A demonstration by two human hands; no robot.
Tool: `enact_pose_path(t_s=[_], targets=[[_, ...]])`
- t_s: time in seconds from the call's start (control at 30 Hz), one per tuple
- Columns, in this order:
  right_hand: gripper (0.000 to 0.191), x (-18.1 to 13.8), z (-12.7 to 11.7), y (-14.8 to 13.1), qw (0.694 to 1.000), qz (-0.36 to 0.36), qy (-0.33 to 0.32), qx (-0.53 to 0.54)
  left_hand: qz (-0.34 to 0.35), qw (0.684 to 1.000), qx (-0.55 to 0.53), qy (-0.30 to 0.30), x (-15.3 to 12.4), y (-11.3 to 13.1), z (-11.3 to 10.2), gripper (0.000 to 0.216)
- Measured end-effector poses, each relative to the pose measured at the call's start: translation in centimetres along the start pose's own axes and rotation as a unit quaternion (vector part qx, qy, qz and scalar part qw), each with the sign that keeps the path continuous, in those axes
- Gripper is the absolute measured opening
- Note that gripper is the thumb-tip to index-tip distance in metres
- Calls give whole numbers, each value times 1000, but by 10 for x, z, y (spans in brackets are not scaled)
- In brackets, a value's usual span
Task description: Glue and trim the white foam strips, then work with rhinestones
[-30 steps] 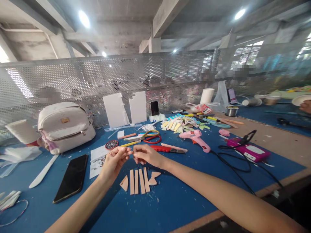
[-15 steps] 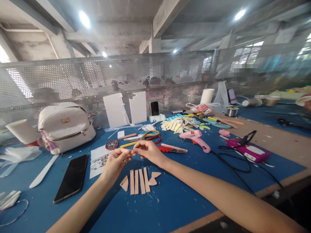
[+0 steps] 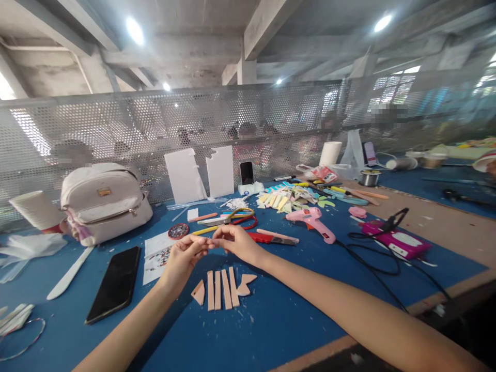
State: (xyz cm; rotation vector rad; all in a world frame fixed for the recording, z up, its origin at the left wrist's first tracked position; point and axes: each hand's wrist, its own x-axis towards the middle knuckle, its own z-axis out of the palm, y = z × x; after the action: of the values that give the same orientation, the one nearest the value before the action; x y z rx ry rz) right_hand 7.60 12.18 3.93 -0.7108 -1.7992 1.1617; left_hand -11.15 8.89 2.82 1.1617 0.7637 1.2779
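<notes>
Our left hand and right hand meet above the bench, the fingers of each pinched together and their tips touching or nearly so. We cannot make out what, if anything, sits between them.

Just below the hands, on the blue surface, we have four pale pink strips, flat, narrow and straight-sided, lying side by side with slim gaps, the right-hand ones slanting slightly. To their left lies a pink wedge with a small dark spot; to their right, angular pink offcuts lie close against the last strip.

Beyond our left hand, a round red-rimmed dish holds many small glinting dark bits, too fine for us to identify. It stands at the edge of a white sheet scattered with similar specks. Farther left we see a pale backpack and a tilted stack of paper cups; at the back right, a clear plastic bag holds something red and white.
</notes>
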Motion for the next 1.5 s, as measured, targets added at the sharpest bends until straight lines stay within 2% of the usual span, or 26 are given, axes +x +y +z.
enact_pose_path(t_s=[0.17,0.43,1.2,1.3,1.5], targets=[[38,-1,2,-2,1000,-5,-4,0,-5,1000,-16,19,-2,5,4,27],[34,-4,5,-6,1000,-11,-18,17,-18,1000,-10,17,-4,10,10,28],[25,2,2,7,999,6,23,43,-28,998,-8,47,-2,12,13,33],[27,5,-4,11,998,10,40,52,-26,998,-10,51,-3,14,15,34],[28,12,-27,13,991,5,118,58,-24,999,-10,45,-5,15,16,34]])
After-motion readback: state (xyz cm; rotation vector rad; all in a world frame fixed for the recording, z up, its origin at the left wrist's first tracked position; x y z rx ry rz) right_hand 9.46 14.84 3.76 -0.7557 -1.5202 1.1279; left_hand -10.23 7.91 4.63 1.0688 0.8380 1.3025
